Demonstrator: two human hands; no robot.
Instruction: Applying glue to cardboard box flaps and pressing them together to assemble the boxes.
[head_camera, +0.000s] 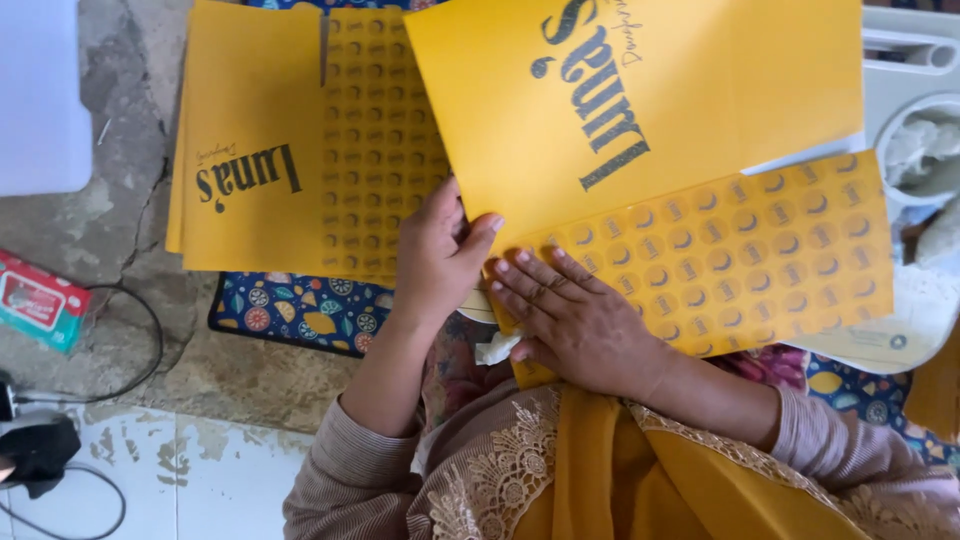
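Fingertips first: the left hand (440, 255), at centre frame, pinches the lower edge of a yellow printed card (620, 110) between thumb and curled fingers, a closed grasp on the sheet's rim. Just beside it, the right hand (575, 320) lies flat with its fingers spread and released, pressing down on the near end of a yellow sticker sheet (730, 260) that fans out toward the right of the frame, its rows of small round labels showing.

The card stretches from the hands up to the top edge of the picture and overlaps the upper edge of the sticker sheet. Both look light, thin and flexible rather than stiff; the card would likely bend or crease if lifted by one corner, so an edge grip near the middle, as here, seems the safer hold. The sticker sheet looks smooth and liable to slide unless pinned flat.

To the upper left lies a stack of yellow cards (250, 170) with another sticker sheet (385, 140) on top, resting on a patterned blue mat (300, 315). A crumpled white tissue (497, 348) sits under the right palm. A white tray (905, 70) occupies the upper right corner, a red-and-green packet (35, 300) the left edge, a black cable (130, 350) the concrete floor nearby.
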